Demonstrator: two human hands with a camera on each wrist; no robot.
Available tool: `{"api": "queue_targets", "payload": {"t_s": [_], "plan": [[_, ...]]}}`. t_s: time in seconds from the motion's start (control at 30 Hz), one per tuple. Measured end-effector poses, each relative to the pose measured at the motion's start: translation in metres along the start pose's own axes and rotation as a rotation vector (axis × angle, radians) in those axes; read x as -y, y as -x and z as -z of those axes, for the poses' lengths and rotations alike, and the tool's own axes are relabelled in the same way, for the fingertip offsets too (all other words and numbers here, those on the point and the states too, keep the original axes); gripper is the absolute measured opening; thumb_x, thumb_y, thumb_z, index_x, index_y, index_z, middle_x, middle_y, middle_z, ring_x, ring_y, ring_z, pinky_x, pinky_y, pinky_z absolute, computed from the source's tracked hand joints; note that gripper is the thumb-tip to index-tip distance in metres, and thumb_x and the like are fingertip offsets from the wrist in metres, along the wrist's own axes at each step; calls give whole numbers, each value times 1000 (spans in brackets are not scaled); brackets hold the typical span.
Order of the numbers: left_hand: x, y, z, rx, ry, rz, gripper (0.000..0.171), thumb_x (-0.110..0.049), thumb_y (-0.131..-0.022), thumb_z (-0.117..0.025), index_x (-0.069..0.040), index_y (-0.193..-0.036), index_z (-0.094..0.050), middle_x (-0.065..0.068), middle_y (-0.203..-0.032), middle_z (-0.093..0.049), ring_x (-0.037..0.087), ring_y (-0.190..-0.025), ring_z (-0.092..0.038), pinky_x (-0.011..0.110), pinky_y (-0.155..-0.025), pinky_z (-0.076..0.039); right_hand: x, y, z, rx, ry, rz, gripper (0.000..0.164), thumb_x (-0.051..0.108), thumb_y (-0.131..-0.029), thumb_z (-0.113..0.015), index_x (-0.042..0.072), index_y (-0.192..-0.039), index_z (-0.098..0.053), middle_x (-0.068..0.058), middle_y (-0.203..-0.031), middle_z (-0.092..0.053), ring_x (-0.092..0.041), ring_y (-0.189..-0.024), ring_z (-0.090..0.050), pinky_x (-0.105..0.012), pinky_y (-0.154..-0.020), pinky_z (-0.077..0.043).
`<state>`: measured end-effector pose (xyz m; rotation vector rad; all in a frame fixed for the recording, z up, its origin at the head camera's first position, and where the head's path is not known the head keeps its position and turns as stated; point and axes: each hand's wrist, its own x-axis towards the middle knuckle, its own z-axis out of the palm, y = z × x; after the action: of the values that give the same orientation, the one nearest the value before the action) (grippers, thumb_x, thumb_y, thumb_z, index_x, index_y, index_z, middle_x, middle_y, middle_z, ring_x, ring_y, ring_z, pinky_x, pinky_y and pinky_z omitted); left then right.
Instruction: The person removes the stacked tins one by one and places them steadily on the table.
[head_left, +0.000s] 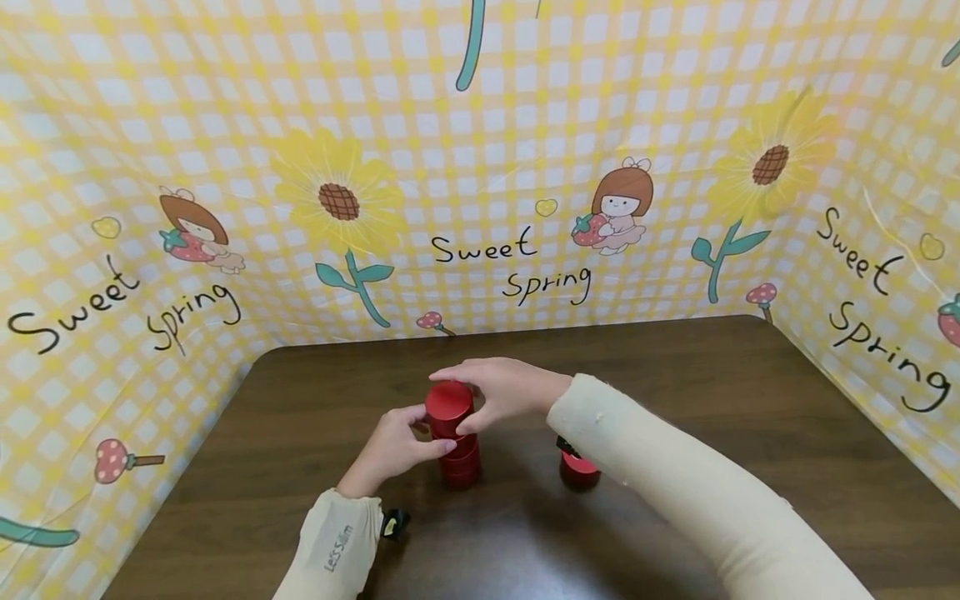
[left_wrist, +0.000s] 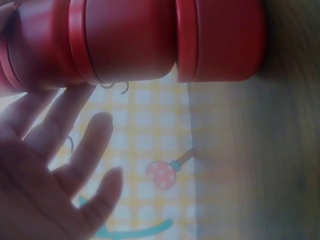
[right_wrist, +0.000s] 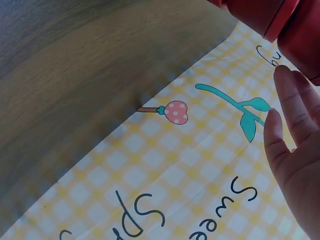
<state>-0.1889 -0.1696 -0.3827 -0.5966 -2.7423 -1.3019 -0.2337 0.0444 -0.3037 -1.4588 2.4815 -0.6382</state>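
Several red round lidded tins are in view. Three form an upright stack on the table: the top tin [head_left: 449, 402], the middle tin [left_wrist: 130, 40] and the bottom tin [left_wrist: 227, 42]. My right hand [head_left: 517, 390] holds the top tin from the right, thumb in front and fingers behind. From the left, my left hand [head_left: 397, 450] grips the stack around the middle tin; its two lower fingers [left_wrist: 97, 140] are off the tins. Another red tin [head_left: 580, 472] stands apart to the right, partly hidden by the right sleeve and wrist camera.
The dark wooden table [head_left: 675, 367] has rounded far corners. A yellow checked cloth [head_left: 480, 167] with printed flowers and lettering hangs behind it and along both sides. A black wrist camera [head_left: 395, 523] sits at the left cuff.
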Motion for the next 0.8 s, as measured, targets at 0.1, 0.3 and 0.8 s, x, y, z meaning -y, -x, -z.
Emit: {"api": "queue_targets", "payload": {"t_s": [0.1, 0.3, 0.8], "plan": [[0, -1, 1, 11, 5, 3, 30, -20, -79, -78, -1, -101, -70, 8, -93, -71, 27, -86, -60, 35, -72, -49, 1, -2, -1, 24, 0, -13, 68, 29, -83, -73, 12, -143, -45, -4, -127, -56, -14, -105, -53, -24, -85, -46], [-1, 0, 3, 20, 10, -2, 29, -19, -79, -78, -1, -101, -70, 7, -93, -71, 25, -86, -60, 36, -73, -49, 3, -5, -4, 27, 22, -32, 68, 30, -84, -72, 14, -144, -44, -4, -128, -56, -15, -107, -53, -25, -84, -47], [1, 2, 5, 32, 41, -2, 30, -18, -80, -77, -1, -104, -70, 8, -96, -71, 24, -88, -62, 38, -76, -51, 0, -9, -7, 7, 14, -73, 74, 32, -80, -72, 14, -145, -41, 0, -126, -58, -11, -104, -55, -25, -84, -47]]}}
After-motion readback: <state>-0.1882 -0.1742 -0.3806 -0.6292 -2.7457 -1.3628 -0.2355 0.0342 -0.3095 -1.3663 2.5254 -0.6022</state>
